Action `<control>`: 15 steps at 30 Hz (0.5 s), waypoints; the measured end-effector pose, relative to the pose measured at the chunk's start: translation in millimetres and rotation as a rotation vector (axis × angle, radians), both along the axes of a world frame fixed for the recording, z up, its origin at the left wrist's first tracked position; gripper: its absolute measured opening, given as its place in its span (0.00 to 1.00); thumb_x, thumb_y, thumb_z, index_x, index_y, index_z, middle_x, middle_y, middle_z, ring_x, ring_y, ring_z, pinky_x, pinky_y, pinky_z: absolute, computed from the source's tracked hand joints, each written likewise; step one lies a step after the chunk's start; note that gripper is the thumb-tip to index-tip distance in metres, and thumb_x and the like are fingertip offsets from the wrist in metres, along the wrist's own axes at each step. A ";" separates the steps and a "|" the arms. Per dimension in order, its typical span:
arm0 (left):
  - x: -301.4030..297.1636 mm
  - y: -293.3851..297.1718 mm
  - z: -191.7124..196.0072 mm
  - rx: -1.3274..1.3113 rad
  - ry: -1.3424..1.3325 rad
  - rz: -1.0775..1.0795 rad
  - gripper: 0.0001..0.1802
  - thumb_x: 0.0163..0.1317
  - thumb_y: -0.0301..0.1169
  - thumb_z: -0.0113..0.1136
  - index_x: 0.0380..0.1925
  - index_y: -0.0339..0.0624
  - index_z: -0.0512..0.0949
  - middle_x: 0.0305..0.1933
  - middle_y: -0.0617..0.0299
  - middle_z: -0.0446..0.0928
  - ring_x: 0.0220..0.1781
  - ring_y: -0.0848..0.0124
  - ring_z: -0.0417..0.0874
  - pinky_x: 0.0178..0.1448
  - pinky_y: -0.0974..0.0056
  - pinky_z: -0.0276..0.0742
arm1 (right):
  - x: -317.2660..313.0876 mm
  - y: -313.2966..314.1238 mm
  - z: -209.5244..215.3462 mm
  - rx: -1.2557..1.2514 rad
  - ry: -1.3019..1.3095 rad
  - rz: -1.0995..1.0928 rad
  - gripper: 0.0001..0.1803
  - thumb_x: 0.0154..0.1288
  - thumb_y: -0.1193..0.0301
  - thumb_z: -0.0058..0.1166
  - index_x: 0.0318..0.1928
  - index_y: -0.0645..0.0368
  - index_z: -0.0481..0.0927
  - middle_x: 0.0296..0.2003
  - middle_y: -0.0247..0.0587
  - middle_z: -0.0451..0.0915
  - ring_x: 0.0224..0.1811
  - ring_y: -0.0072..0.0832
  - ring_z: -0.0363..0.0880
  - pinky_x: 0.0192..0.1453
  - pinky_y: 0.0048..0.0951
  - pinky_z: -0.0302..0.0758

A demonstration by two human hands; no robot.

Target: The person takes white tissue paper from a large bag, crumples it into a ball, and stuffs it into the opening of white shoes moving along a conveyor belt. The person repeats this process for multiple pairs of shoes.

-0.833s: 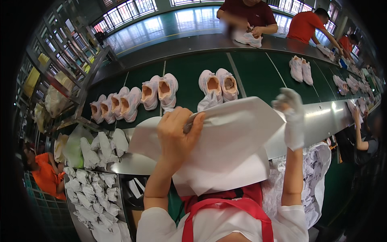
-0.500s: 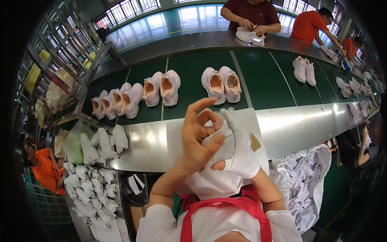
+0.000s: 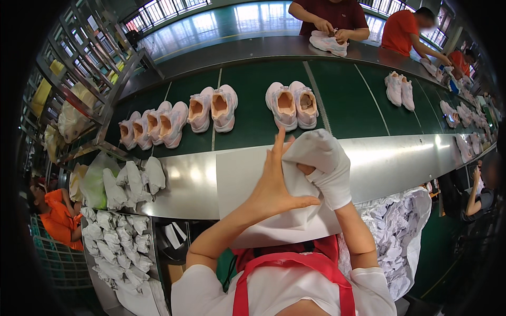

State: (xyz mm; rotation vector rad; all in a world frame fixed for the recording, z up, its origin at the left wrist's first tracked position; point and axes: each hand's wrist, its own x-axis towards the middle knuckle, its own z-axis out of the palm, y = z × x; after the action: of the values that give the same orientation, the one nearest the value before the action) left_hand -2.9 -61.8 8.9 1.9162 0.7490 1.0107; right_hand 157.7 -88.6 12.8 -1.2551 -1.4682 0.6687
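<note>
While holding left hand (image 3: pixel 271 192) open with unclenched fingers (image 3: pixel 278 146), apparently giving paper (image 3: pixel 240 176) room; cannot tell grasp of right hand (image 3: pixel 333 176).

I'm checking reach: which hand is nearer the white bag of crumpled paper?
Right. The gloved right hand is up-left of the bag in the picture; the bare left hand is farther left, over the white sheet.

Green conveyor belt (image 3: pixel 358 100): bore pale pink shoes (image 3: pixel 224 109), set in pairs. Steel ledge (image 3: pixel 390 160), along its near side: carried a white paper sheet (image 3: pixel 237 176) overhanging the front edge and, leftward, white paper bundles (image 3: pixel 155 174). Metal tray (image 3: pixel 101 293), nearer still: held crumpled white wads (image 3: pixel 122 245).
</note>
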 end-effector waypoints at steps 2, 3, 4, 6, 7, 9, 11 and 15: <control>1.3 -0.8 -11.8 -0.248 0.006 -0.053 0.59 0.38 0.42 0.78 0.67 0.39 0.50 0.69 0.45 0.54 0.69 0.54 0.61 0.68 0.54 0.58 | 2.2 -1.8 1.0 0.106 -0.296 -0.085 0.27 0.49 0.78 0.65 0.53 0.60 0.75 0.48 0.36 0.77 0.48 0.25 0.75 0.52 0.23 0.71; -2.6 -0.5 -8.7 -0.383 0.051 -0.095 0.56 0.40 0.42 0.77 0.65 0.38 0.53 0.67 0.44 0.58 0.67 0.54 0.64 0.66 0.55 0.62 | 1.4 -4.6 6.2 -0.032 -0.004 -0.013 0.27 0.49 0.78 0.64 0.53 0.60 0.74 0.47 0.37 0.78 0.47 0.25 0.76 0.52 0.23 0.71; -5.3 0.0 -7.4 -0.518 0.097 -0.138 0.53 0.42 0.42 0.76 0.64 0.37 0.56 0.66 0.44 0.61 0.65 0.55 0.68 0.63 0.55 0.66 | -0.7 -7.4 13.1 -0.168 0.289 0.058 0.27 0.48 0.78 0.64 0.53 0.61 0.74 0.46 0.38 0.78 0.47 0.26 0.76 0.52 0.23 0.71; -8.2 0.2 -10.4 -0.430 0.213 -0.144 0.48 0.45 0.42 0.73 0.62 0.37 0.58 0.61 0.44 0.66 0.61 0.55 0.72 0.58 0.57 0.71 | -4.1 -10.5 16.2 -0.307 0.654 0.129 0.28 0.47 0.78 0.64 0.53 0.62 0.74 0.44 0.39 0.79 0.46 0.27 0.76 0.52 0.24 0.72; -9.7 -0.3 -12.7 -0.386 0.270 -0.143 0.45 0.47 0.42 0.72 0.61 0.37 0.59 0.59 0.44 0.68 0.59 0.56 0.74 0.55 0.58 0.74 | -5.9 -12.0 15.6 -0.312 0.724 0.128 0.28 0.47 0.77 0.65 0.53 0.62 0.74 0.43 0.40 0.79 0.46 0.28 0.77 0.52 0.24 0.72; -11.9 -0.1 -30.1 -0.101 0.325 -0.064 0.44 0.48 0.42 0.72 0.61 0.37 0.60 0.60 0.43 0.67 0.59 0.54 0.73 0.56 0.57 0.73 | -2.4 -13.9 14.7 -0.247 0.552 0.075 0.29 0.46 0.76 0.66 0.52 0.62 0.74 0.43 0.42 0.79 0.45 0.29 0.77 0.52 0.25 0.72; -16.4 4.0 -50.2 0.062 0.323 0.018 0.44 0.49 0.44 0.70 0.61 0.37 0.60 0.61 0.42 0.66 0.60 0.53 0.72 0.58 0.56 0.71 | 15.7 -16.0 9.6 -0.102 0.072 -0.022 0.29 0.46 0.74 0.68 0.52 0.62 0.74 0.43 0.44 0.79 0.45 0.29 0.77 0.52 0.26 0.72; -36.2 13.7 -69.7 -0.694 -0.088 -0.154 0.47 0.55 0.56 0.61 0.64 0.34 0.57 0.64 0.43 0.64 0.64 0.54 0.69 0.65 0.55 0.65 | 22.9 -30.1 27.8 0.451 -0.474 0.068 0.19 0.43 0.69 0.62 0.40 0.58 0.78 0.30 0.39 0.74 0.32 0.32 0.74 0.38 0.29 0.71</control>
State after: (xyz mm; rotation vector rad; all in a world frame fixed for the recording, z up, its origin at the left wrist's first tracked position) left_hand -39.2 -48.1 -60.8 1.2952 0.7610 0.6201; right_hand 180.6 -118.7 40.7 -1.0463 -1.9239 0.0592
